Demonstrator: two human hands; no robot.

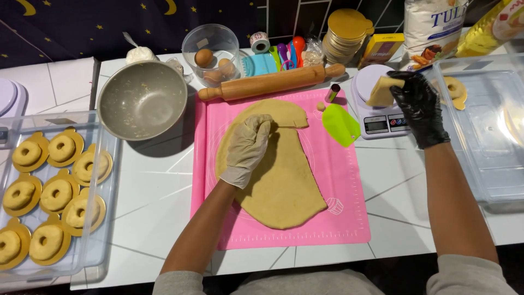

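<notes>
A flat sheet of rolled tan dough (284,175) lies on a pink silicone mat (349,218). My left hand (248,148), in a pale glove, rests flat on the dough's upper left part. My right hand (417,104), in a black glove, holds a cut piece of dough (382,92) over a small white kitchen scale (376,123). A green plastic scraper (339,124) lies on the mat beside the scale. A small metal round cutter (332,93) and a tiny dough ball (321,106) sit at the mat's top edge.
A wooden rolling pin (270,83) lies behind the mat. A steel bowl (143,99) stands at the back left. A clear bin (52,191) at left holds several ring doughs on gold cards. Another clear bin (486,131) is at right. Eggs sit in a clear bowl (212,52).
</notes>
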